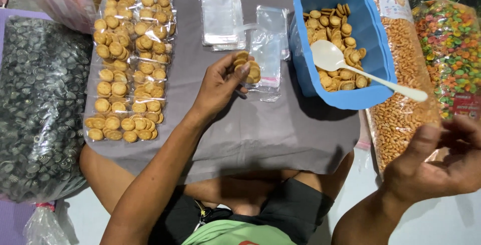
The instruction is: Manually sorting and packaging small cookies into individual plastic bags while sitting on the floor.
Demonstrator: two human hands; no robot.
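Note:
My left hand (219, 85) rests on the grey cloth (260, 134) and pinches a small clear bag of round biscuits (247, 66) at its lower edge. An empty clear bag (265, 54) lies partly under it. My right hand (441, 162) hovers low at the right, fingers loosely curled, holding nothing that I can see. A blue tub (373, 39) of loose round biscuits stands at the upper right, with a white plastic spoon (350, 67) lying in it, handle over the rim.
Rows of filled biscuit bags (128, 59) lie on the cloth's left side. A stack of empty clear bags (219, 19) sits at the top. A big bag of dark striped snacks (40, 104) lies left; peanuts (401, 109) and coloured snacks (451, 49) lie right.

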